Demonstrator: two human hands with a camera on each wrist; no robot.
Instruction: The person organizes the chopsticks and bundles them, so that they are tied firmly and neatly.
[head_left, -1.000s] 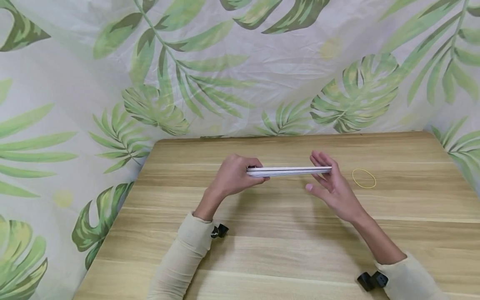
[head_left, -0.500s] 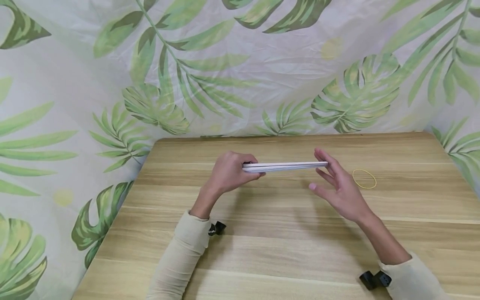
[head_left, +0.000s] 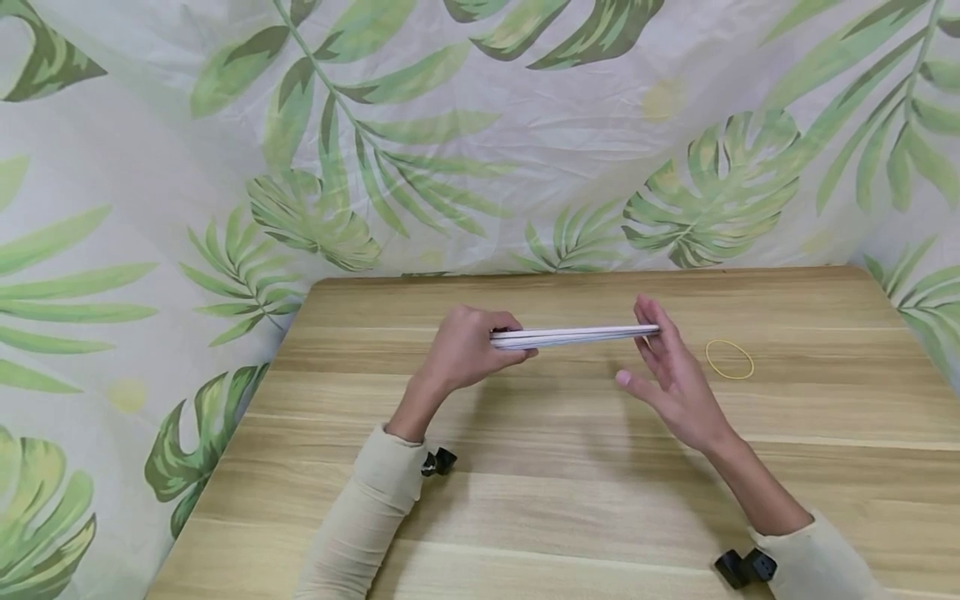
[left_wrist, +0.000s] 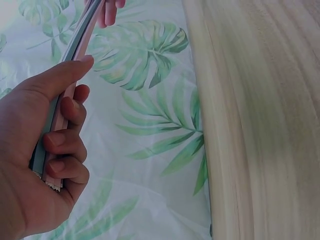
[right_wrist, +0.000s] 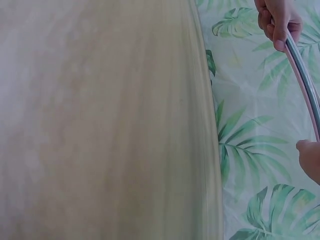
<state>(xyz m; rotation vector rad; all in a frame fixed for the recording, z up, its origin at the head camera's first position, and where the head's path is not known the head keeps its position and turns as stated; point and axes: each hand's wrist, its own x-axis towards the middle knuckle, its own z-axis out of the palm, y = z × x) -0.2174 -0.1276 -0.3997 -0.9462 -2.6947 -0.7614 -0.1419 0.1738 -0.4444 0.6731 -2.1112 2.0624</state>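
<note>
A thin, long stack (head_left: 576, 336) of flat layers is held above the table, seen edge-on and pale in the head view. In the wrist views its layers look green, dark and pink, with small jagged ends near the left palm; I cannot tell its kind. My left hand (head_left: 471, 348) grips the left end, thumb on one side and fingers curled round the other. At the opposite end, my right hand (head_left: 678, 392) has its extended fingers against the stack, its thumb standing apart. The right wrist view catches the stack (right_wrist: 303, 75) slightly bowed.
A yellow rubber band (head_left: 730, 359) lies on the wooden table (head_left: 525, 517), right of the right hand. Behind the table hangs a leaf-patterned cloth (head_left: 555, 150). Small black devices (head_left: 745, 568) sit at both sleeve cuffs.
Both hands and the stack shift only slightly. The left hand goes a little left and then back right, while the grip stays the same.
</note>
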